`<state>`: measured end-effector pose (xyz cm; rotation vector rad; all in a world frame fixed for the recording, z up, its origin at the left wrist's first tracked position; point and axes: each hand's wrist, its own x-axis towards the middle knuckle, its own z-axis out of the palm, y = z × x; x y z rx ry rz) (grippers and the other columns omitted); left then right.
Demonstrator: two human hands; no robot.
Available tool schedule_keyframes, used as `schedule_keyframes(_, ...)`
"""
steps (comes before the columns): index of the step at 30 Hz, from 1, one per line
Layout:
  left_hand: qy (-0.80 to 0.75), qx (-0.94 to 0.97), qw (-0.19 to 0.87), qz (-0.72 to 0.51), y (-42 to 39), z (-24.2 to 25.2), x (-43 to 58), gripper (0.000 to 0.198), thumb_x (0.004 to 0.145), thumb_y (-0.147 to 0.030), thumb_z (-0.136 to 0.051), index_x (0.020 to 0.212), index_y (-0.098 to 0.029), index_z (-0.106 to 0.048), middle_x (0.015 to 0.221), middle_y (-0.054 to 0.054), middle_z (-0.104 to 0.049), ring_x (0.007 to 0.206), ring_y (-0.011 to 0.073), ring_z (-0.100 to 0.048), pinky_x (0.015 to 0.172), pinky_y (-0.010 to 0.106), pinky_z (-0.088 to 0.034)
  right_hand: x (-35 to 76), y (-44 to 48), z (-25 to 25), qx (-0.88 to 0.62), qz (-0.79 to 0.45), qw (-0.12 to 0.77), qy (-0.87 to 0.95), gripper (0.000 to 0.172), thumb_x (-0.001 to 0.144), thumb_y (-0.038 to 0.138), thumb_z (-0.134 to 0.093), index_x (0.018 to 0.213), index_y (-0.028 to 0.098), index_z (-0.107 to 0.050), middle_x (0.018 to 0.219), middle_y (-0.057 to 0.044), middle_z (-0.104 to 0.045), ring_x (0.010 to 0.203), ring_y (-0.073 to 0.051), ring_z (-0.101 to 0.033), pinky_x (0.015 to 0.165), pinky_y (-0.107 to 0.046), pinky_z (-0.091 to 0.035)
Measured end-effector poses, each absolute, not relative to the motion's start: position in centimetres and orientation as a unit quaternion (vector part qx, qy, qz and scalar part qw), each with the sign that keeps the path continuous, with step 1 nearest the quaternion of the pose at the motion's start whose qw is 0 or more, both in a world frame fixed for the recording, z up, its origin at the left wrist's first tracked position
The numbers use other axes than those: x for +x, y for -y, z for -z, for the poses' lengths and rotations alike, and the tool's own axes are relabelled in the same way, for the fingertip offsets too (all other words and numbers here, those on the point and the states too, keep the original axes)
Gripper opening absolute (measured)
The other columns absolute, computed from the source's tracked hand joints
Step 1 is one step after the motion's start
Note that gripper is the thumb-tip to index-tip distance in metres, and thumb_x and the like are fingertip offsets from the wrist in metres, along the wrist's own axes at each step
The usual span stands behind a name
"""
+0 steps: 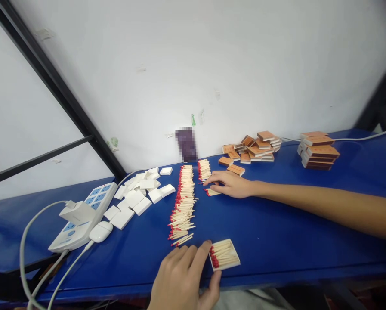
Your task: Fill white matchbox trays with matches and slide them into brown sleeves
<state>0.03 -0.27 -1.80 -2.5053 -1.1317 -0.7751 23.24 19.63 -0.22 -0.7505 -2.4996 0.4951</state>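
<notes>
— The left hand (pixel 183 273) has the tray (pixel 228 266), near the close edge of the blue table (pixel 286 241). How would that handle?

— Very light, I'd judge, with thin walls that look like card and would buckle under a hard squeeze. Take it by the side walls and keep it level, since the matches (pixel 223 253) inside lie loose and could slide out.

— And the ones outside it?

— The long row (pixel 186 193) lies farther off, to the left, heads pointing left. Each stick is probably stiff but easily snapped; I'd lift them by the pale wooden ends.

— How is the left hand set?

— Thumb at the tray's near left corner, index finger at its far left one, pinching it between them.

— And the right hand (pixel 234 184)?

— It reaches in from the right, over a small bunch (pixel 214 193) just nearer than the short row (pixel 205 169). Index finger and thumb stand slightly apart; whether they grip any sticks, I can't tell.
</notes>
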Motion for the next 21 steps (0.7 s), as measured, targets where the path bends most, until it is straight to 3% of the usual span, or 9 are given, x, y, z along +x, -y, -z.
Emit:
schedule_keyframes(4,0.394,-0.868,0.142,0.266,0.29,1.74,0.10,0.030,0.097,-0.030,-0.045,0.122,-0.017,-0.052,0.076,0.004,-0.067,0.061,0.0222,-0.067,0.055,0.035,-0.056,23.37,-19.01,0.00,-0.267,-0.125,0.185,0.938,0.037,0.100,0.035,-0.045,0.130,0.026,-0.064,0.101,-0.007,-0.058,0.082,-0.019,-0.057,0.074,-0.032,-0.041)
schedule_keyframes(10,0.394,-0.868,0.144,0.267,0.31,1.75,-0.01,0.030,0.097,-0.031,-0.044,0.122,-0.017,-0.052,0.077,0.004,-0.067,0.061,0.0215,-0.067,0.056,0.033,-0.056,23.35,-18.78,-0.13,-0.248,-0.127,0.199,0.940,0.037,0.095,0.019,-0.043,0.124,0.020,-0.066,0.101,-0.008,-0.057,0.085,-0.020,-0.057,0.078,-0.034,-0.043)
schedule_keyframes(21,0.396,-0.870,0.131,0.263,0.36,1.59,0.10,0.031,0.097,-0.030,-0.046,0.124,-0.017,-0.052,0.078,0.005,-0.067,0.063,0.0223,-0.067,0.056,0.034,-0.057,23.43,-18.92,-0.09,-0.245,-0.129,0.188,0.942,0.036,0.096,0.020,-0.043,0.124,0.020,-0.065,0.104,-0.008,-0.058,0.088,-0.020,-0.058,0.079,-0.033,-0.044)
